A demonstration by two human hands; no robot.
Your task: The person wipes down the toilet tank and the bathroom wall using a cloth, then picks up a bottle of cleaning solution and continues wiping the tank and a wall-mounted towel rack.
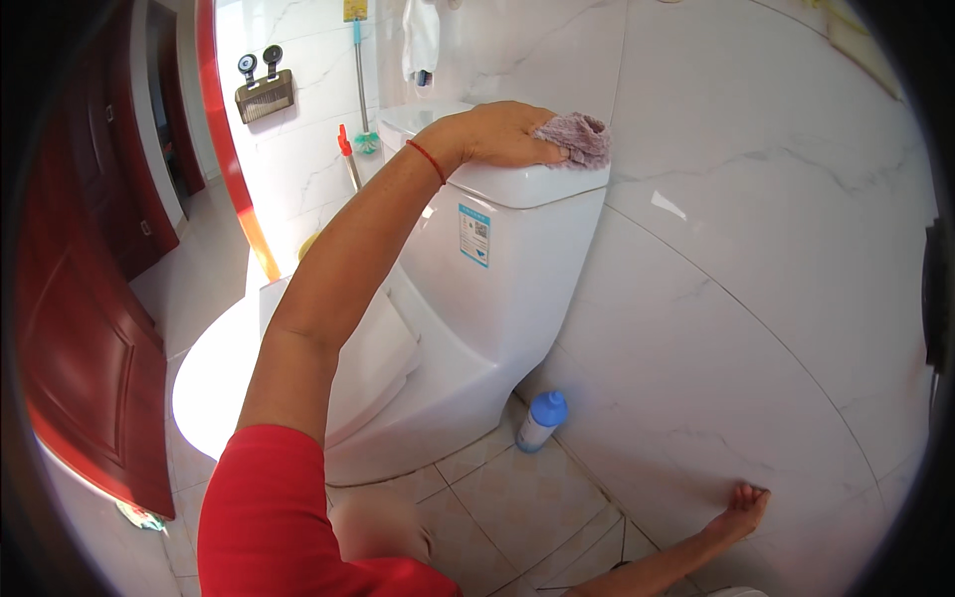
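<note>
My left hand point(510, 134) lies on the lid of a white toilet tank point(537, 187), closed over a crumpled greyish-purple cloth point(580, 141) at the tank's right end. The cloth touches the lid close to the wall. A red string bracelet point(426, 160) circles my left wrist, and the arm stretches across the toilet bowl. Low on the right, my right hand point(743, 510) is against the tiled wall with its fingers curled in, and nothing shows in them.
A blue-capped bottle point(543, 422) stands on the floor between toilet and wall. Behind the toilet are brushes point(366, 141), a wall-mounted holder point(265, 97) and a hanging white cloth point(421, 40). The toilet seat point(373, 363) lies below my left arm. A red door point(95, 348) stands at the left.
</note>
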